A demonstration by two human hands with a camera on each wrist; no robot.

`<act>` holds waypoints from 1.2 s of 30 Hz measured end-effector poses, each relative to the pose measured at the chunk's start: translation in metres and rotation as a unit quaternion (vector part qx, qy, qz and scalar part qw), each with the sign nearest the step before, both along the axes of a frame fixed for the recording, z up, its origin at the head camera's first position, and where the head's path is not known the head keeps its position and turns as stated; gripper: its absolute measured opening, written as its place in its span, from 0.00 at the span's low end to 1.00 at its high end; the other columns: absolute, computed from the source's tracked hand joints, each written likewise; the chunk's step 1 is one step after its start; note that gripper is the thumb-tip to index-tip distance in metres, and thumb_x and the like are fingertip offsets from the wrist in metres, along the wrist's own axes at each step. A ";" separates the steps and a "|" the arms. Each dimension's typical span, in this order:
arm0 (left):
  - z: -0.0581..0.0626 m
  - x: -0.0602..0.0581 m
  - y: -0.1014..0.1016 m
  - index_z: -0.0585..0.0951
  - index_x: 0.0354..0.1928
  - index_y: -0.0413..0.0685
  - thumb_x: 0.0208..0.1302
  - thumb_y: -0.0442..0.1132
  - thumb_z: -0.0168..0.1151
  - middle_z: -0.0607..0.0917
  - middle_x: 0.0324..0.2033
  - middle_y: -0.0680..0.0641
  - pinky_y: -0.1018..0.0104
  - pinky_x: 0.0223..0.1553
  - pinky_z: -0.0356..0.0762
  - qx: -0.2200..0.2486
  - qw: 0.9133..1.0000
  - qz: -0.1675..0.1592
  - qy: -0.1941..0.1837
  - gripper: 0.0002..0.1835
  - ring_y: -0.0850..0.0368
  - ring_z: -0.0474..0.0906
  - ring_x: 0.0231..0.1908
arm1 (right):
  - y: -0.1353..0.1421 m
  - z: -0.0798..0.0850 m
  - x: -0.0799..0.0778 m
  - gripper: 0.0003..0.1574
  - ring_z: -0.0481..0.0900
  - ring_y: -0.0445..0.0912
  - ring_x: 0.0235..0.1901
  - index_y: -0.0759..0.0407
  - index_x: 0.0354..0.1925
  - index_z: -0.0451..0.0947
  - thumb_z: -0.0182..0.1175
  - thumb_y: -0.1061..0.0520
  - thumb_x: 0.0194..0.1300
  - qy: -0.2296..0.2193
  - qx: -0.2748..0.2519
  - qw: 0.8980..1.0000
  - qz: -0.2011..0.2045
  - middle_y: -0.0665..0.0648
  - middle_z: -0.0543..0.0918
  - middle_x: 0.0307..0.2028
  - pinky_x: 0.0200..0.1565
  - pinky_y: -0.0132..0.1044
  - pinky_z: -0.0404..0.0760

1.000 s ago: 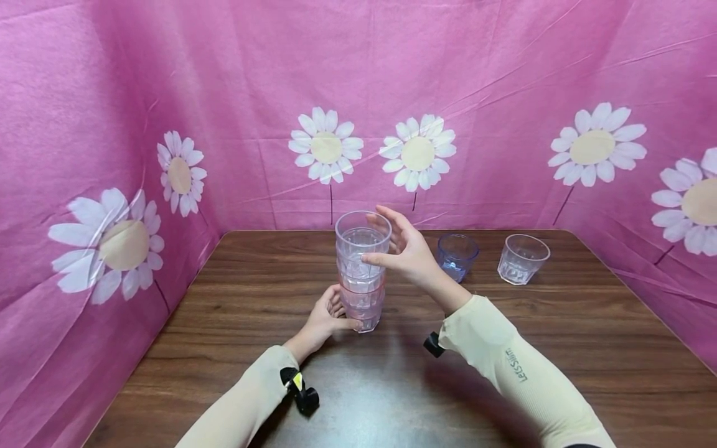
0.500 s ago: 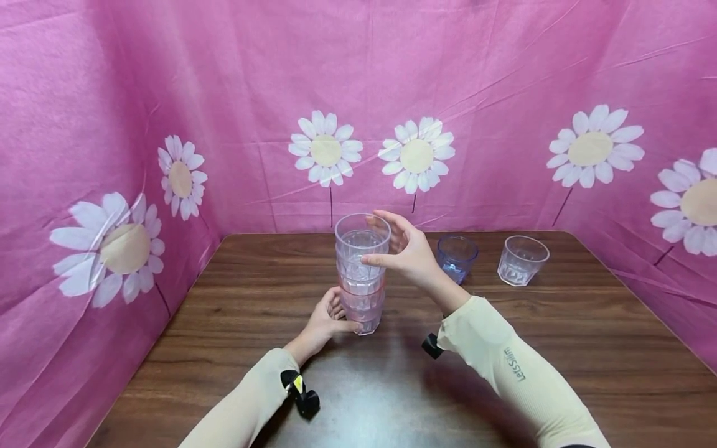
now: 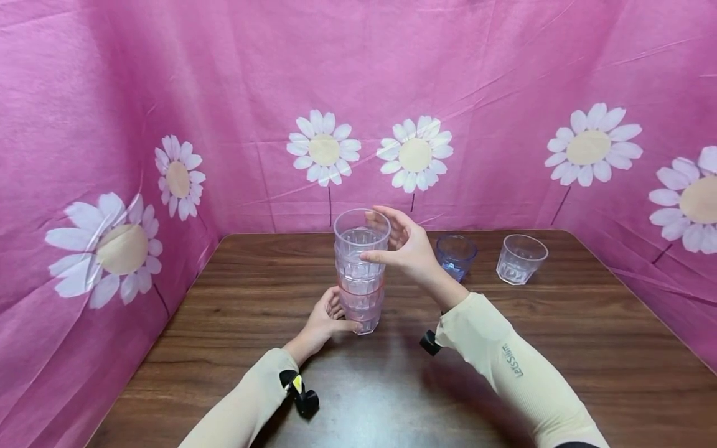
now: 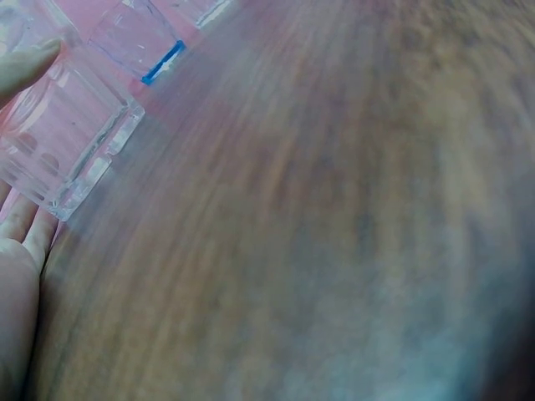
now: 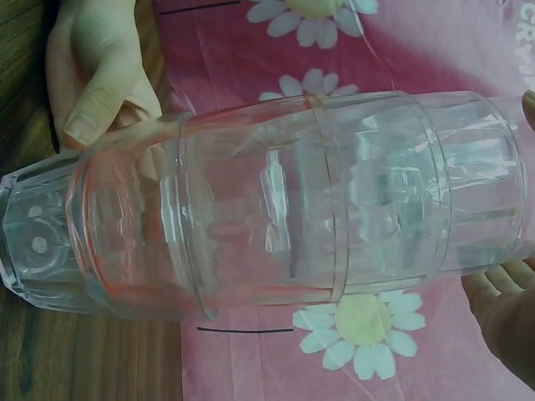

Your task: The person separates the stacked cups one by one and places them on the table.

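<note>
spread across the back and both sides, a daisy-printed pink cloth [image 3: 241, 74]; in front of it, a dark wood-grain surface [image 3: 224, 311]. over that, a pale right sleeve [image 3: 504, 361], slanting in from the near right and probably the main obstacle toward that side; also a pale left sleeve [image 3: 241, 398], lower and well apart from the other. near the middle of the surface, close to upright, a tall stack of nested tumblers [image 3: 358, 283], mostly clear with a pinkish-red tint partway down; exact count hard to tell through the see-through walls. likely stiff, slick and fairly light per piece, but tippy as a column on so narrow a base; glass or hard plastic, impossible to say, so best treated as breakable. best held low for steadiness and just below the top rim for control, without hard squeezing or pressing down, for fear of wedging. right grip [image 3: 411, 252], clasped round the top tumbler [image 3: 347, 249], with thumb across the near wall and fingers behind; left grip [image 3: 319, 320], clasped round the bottom tumbler [image 3: 366, 326] in much the same way. just behind the right wrist, partly overlapped by it, an upright blue tumbler [image 3: 456, 258]; farther right, well apart from the stack, an upright clear tumbler [image 3: 521, 260]. smallest, at the cuffs, a left wrist camera [image 3: 306, 401] and a right wrist camera [image 3: 430, 343], both black.
</note>
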State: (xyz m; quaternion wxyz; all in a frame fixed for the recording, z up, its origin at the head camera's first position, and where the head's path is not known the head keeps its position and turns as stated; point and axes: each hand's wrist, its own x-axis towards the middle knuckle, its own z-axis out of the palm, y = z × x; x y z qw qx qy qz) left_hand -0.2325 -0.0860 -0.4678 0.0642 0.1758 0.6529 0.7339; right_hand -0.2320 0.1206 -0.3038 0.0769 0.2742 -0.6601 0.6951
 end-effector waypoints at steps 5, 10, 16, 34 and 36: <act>0.000 0.000 0.000 0.66 0.60 0.31 0.41 0.18 0.72 0.79 0.56 0.35 0.50 0.66 0.67 -0.002 1.000 0.003 0.001 0.40 0.56 0.76 0.54 | 0.000 0.001 -0.001 0.51 0.71 0.56 0.65 0.69 0.69 0.62 0.69 0.77 0.47 -0.001 -0.007 1.000 -0.002 0.71 0.71 0.65 0.66 0.41 0.69; 0.002 0.000 0.001 0.66 0.60 0.31 0.41 0.17 0.71 0.79 0.57 0.35 0.50 0.66 0.67 0.002 1.000 0.004 0.002 0.40 0.57 0.76 0.54 | -0.001 0.004 -0.001 0.51 0.70 0.60 0.65 0.70 0.69 0.62 0.68 0.79 0.47 0.005 -0.029 1.000 0.003 0.72 0.71 0.65 0.65 0.41 0.70; 0.001 0.000 0.001 0.67 0.59 0.31 0.41 0.17 0.71 0.80 0.56 0.37 0.50 0.66 0.67 0.001 1.000 0.008 0.004 0.39 0.58 0.77 0.53 | 0.001 0.010 0.000 0.52 0.69 0.61 0.65 0.72 0.69 0.60 0.66 0.80 0.46 0.011 -0.065 0.998 0.015 0.74 0.69 0.65 0.64 0.41 0.72; 0.000 0.000 0.001 0.67 0.59 0.32 0.40 0.17 0.71 0.80 0.55 0.38 0.55 0.64 0.69 0.004 1.000 0.009 0.002 0.39 0.57 0.77 0.53 | 0.011 0.032 0.008 0.64 0.76 0.53 0.60 0.73 0.67 0.64 0.84 0.58 0.34 0.063 -0.182 0.981 0.031 0.62 0.78 0.59 0.64 0.44 0.71; 0.000 -0.001 0.001 0.67 0.59 0.33 0.40 0.17 0.71 0.80 0.55 0.39 0.56 0.63 0.70 0.003 1.000 0.009 0.004 0.39 0.58 0.77 0.53 | 0.013 0.035 0.009 0.62 0.77 0.53 0.59 0.71 0.66 0.65 0.84 0.60 0.34 0.072 -0.198 0.977 0.031 0.61 0.79 0.57 0.64 0.45 0.72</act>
